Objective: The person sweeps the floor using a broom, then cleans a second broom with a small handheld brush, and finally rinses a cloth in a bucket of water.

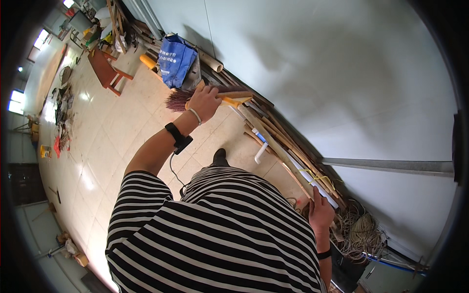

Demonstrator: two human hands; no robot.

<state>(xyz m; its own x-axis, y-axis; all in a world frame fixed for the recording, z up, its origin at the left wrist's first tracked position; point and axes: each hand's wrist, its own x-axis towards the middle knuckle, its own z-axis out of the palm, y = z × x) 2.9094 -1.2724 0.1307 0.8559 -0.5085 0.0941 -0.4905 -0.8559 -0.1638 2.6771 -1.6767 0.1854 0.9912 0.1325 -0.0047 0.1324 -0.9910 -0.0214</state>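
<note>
With the grip of the left hand point(205, 101) closed on the broom point(265, 134) near its bristles point(177, 101) and the right hand point(321, 211) around its handle-end, above the floor's point(112, 132) right edge, steadying seems underway, calling for coordinated movement.

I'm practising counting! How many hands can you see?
2: the left hand at the reddish-bristled broom, and the right hand on the long pale pole.

From afar, I watch the left hand point(204, 103) grip a broom point(176, 101), the right hand point(321, 211) on a pole point(266, 131) near the wall point(371, 88).
</note>
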